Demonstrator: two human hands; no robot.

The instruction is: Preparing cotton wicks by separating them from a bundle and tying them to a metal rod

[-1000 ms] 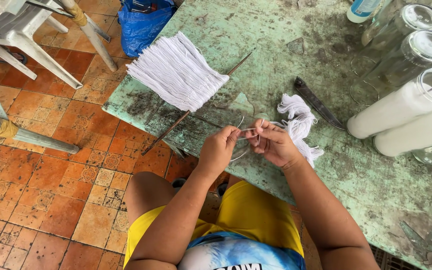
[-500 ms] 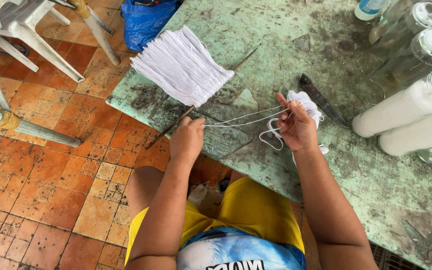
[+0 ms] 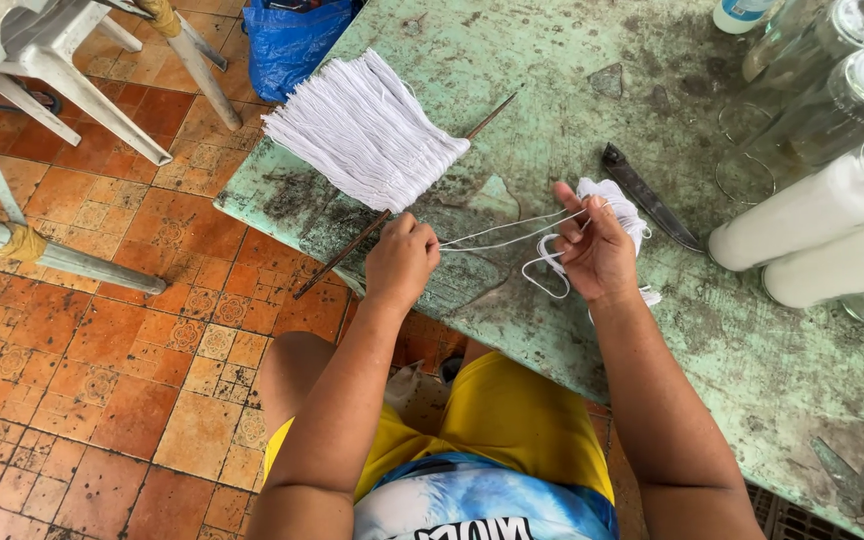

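Note:
My left hand [image 3: 403, 262] is closed on one end of a white string [image 3: 497, 233] near the thin rod [image 3: 404, 200]. A fan of several white strings [image 3: 364, 130] hangs over that rod at the table's left edge. My right hand [image 3: 592, 246] pinches the other end of the string, which stretches taut between both hands, with a loop hanging below the fingers. Just behind my right hand lies a loose bundle of white string [image 3: 612, 208].
A dark knife [image 3: 648, 196] lies on the worn green table [image 3: 592, 90] beyond the bundle. Tall glass jars [image 3: 817, 100], two filled with white wax [image 3: 822, 215], lie at the right. A blue bag [image 3: 289, 40] and white chair legs [image 3: 92, 100] stand on the tiled floor at left.
My hands were together working the string a second ago; they have drawn apart, pulling it taut. Since half a second ago my left hand has shifted slightly right toward the rod.

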